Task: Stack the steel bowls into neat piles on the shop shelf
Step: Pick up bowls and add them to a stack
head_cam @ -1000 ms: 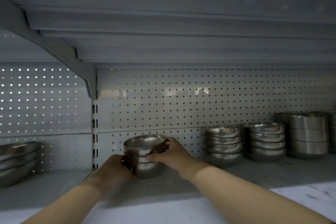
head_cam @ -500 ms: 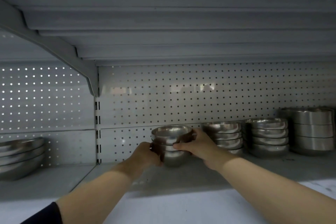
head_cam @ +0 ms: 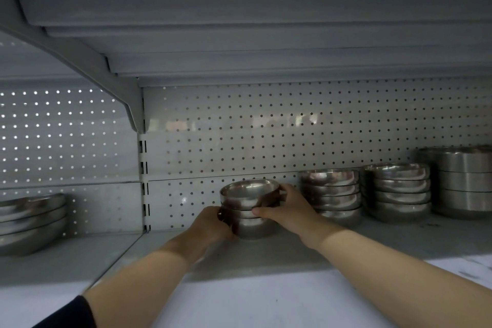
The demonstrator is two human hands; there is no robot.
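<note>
A small pile of steel bowls stands on the grey shop shelf, near the pegboard back wall. My left hand clasps the pile's left side low down. My right hand wraps the right side, thumb across the front and fingers on the top bowl's rim. The bottom bowl appears to rest on the shelf. Just to the right stands a second pile of bowls, close to my right hand, and beyond it a third pile.
Wider, straight-sided steel bowls are stacked at the far right. Large shallow bowls sit in the neighbouring bay at left, past an upright with a bracket. Another shelf hangs low overhead.
Both hands have carried the pile of bowls to the right along the shelf, from near the upright to a spot close beside the second pile.
</note>
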